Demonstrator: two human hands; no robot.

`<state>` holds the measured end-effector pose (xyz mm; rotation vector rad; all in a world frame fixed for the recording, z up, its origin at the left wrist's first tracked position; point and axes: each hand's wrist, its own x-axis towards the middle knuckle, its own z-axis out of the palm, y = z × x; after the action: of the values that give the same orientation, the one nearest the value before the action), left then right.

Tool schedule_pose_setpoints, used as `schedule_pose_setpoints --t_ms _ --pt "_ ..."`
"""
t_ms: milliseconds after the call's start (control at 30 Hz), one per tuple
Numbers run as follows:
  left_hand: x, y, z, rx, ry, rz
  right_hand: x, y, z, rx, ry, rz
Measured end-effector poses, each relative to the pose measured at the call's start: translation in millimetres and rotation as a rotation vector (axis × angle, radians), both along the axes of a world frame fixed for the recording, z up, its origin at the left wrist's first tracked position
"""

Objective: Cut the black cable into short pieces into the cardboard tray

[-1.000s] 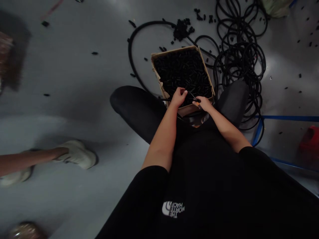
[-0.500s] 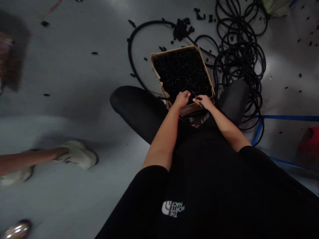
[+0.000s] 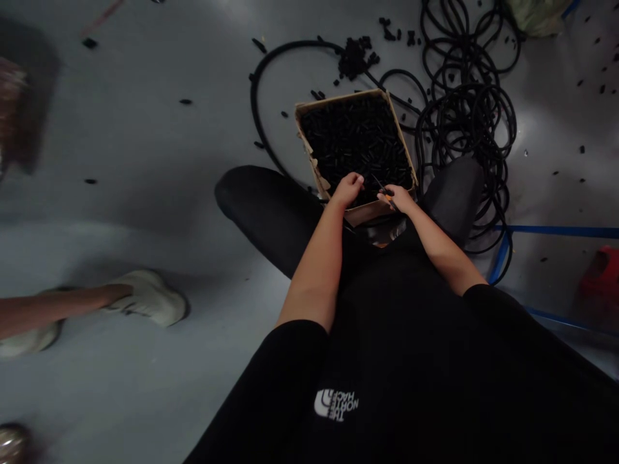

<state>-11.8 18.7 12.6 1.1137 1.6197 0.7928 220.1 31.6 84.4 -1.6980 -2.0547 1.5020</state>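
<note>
My right hand [image 3: 399,198] is closed round a pair of scissors [image 3: 388,195] with black and orange handles, its thin blades pointing up and left over the box. Just left of it, my left hand [image 3: 349,189] is closed in a pinch above the near edge of the box. A black hose [image 3: 255,103] loops round from the far side and runs over my left leg to this hand; the part in my fingers is hidden. Below both hands, the open cardboard box [image 3: 313,158] is filled with short black cut pieces [image 3: 355,132].
A tangled heap of black hose [image 3: 467,122] lies on the right. Short pieces [image 3: 354,58] are piled and scattered on the grey floor. Blue framing [image 3: 556,230] and a red object [image 3: 601,270] are at right. Another person's shoe [image 3: 152,298] is at left.
My left hand has drawn a little left, away from the scissors, and the gap between my hands is wider. My right hand has barely moved, still with the scissors.
</note>
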Motion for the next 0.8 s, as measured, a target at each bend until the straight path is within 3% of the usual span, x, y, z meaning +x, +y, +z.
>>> schedule_pose_setpoints --t_ms 167,367,500,667,800 --pt "2 -1 5.6 0.034 -0.007 0.148 0 -8 2.2 0.124 -0.222 0.175" --pt "13 -6 10.7 0.035 -0.080 0.036 -5 -14 14.3 0.157 -0.237 0.220" --pt "13 -7 12.6 0.019 -0.017 0.053 -4 -9 5.7 0.079 -0.096 0.107" --pt "19 -12 15.0 0.056 0.105 -0.118 -4 -3 -16.5 -0.161 0.132 -0.156" --pt "24 -13 13.6 0.079 0.131 -0.182 -4 -1 -25.1 -0.143 0.149 -0.156"
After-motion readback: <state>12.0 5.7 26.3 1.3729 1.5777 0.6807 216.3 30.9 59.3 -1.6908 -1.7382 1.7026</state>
